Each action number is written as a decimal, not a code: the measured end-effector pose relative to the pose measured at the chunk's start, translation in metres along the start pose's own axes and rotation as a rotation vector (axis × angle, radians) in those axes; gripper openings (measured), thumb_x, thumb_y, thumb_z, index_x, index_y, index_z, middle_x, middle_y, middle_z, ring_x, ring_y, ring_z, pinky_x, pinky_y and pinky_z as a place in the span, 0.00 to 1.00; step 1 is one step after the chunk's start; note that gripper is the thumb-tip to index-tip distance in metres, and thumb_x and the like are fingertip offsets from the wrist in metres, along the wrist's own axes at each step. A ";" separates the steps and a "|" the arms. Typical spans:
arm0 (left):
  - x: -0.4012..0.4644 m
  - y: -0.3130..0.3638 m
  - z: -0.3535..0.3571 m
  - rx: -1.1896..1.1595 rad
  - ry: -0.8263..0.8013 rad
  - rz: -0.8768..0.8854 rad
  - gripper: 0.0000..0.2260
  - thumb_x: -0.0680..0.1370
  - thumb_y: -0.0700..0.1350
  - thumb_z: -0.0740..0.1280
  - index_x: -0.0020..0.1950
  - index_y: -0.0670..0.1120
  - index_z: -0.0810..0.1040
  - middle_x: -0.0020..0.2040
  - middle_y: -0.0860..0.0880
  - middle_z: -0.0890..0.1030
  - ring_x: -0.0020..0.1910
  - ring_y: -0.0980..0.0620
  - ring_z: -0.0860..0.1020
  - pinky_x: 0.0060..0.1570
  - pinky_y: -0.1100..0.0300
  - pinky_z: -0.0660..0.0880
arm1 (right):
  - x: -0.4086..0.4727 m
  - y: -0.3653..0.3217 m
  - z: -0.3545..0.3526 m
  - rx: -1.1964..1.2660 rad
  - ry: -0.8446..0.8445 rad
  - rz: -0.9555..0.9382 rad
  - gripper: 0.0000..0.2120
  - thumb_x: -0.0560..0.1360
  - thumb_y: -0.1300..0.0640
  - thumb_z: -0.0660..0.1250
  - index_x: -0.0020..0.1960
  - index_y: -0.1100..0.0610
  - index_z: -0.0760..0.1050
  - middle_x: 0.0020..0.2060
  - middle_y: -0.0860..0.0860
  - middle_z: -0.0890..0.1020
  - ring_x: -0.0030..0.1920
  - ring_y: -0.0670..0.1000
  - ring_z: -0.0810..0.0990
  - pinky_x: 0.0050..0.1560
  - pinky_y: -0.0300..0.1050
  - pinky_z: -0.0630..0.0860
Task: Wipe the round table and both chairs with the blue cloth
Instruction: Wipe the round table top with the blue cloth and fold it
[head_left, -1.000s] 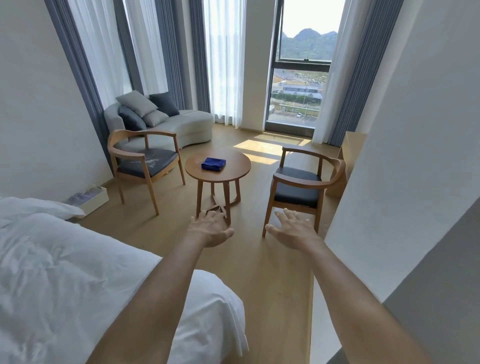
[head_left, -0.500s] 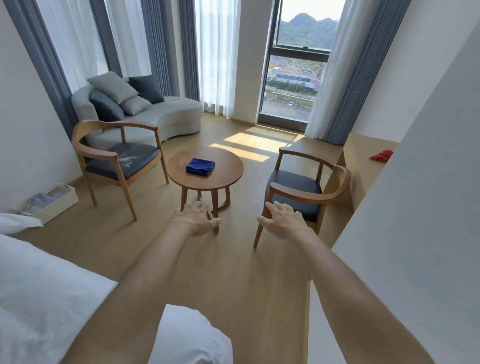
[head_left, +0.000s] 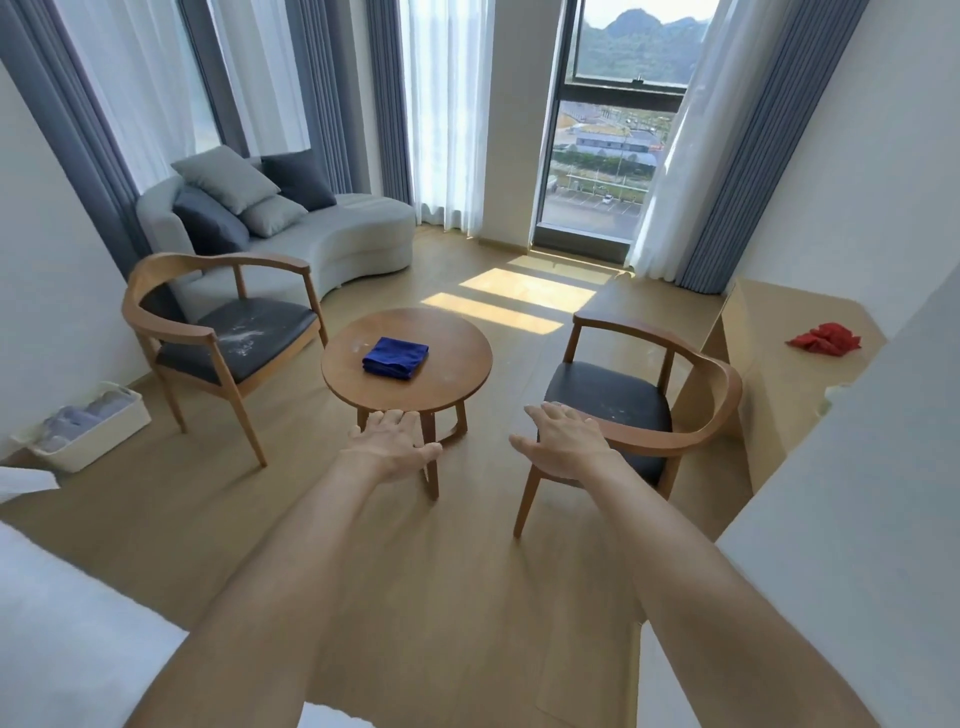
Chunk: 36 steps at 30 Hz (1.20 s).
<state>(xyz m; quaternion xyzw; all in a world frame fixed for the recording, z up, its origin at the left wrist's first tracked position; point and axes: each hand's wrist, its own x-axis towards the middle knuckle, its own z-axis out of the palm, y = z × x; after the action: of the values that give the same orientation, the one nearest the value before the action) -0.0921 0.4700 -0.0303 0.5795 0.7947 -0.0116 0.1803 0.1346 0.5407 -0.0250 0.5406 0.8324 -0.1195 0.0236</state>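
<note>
The blue cloth (head_left: 396, 357), folded into a neat square, lies on the round worktop (head_left: 441, 384) between two chairs. Left hand (head_left: 390, 441) and right hand (head_left: 563, 440) hover empty, each grip spread.

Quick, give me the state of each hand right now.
Left hand: open, fingers spread, holding nothing.
Right hand: open, fingers spread, holding nothing.
The blue cloth lies folded on the round table, untouched.
</note>
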 end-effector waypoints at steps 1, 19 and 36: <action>0.011 0.003 -0.001 -0.008 0.005 -0.027 0.32 0.77 0.64 0.56 0.77 0.51 0.56 0.77 0.49 0.57 0.76 0.48 0.53 0.72 0.45 0.54 | 0.017 0.006 -0.002 -0.010 -0.003 -0.028 0.31 0.79 0.36 0.53 0.77 0.49 0.56 0.77 0.51 0.60 0.76 0.58 0.56 0.74 0.63 0.54; 0.094 -0.059 -0.033 -0.108 0.034 -0.404 0.31 0.78 0.62 0.56 0.78 0.51 0.54 0.78 0.47 0.55 0.77 0.47 0.52 0.74 0.44 0.53 | 0.222 -0.055 0.017 -0.081 -0.204 -0.419 0.32 0.79 0.37 0.52 0.78 0.49 0.52 0.78 0.52 0.56 0.77 0.56 0.53 0.72 0.60 0.54; 0.275 -0.247 -0.086 -0.137 0.038 -0.436 0.32 0.78 0.64 0.55 0.78 0.51 0.54 0.78 0.47 0.55 0.77 0.46 0.53 0.72 0.44 0.55 | 0.427 -0.212 0.032 -0.042 -0.170 -0.414 0.30 0.79 0.39 0.52 0.76 0.51 0.56 0.72 0.52 0.65 0.71 0.57 0.62 0.69 0.59 0.62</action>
<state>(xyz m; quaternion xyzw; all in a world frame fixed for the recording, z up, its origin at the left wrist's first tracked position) -0.4168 0.6602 -0.0792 0.3805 0.9034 0.0146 0.1971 -0.2375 0.8331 -0.0908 0.3457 0.9229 -0.1497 0.0797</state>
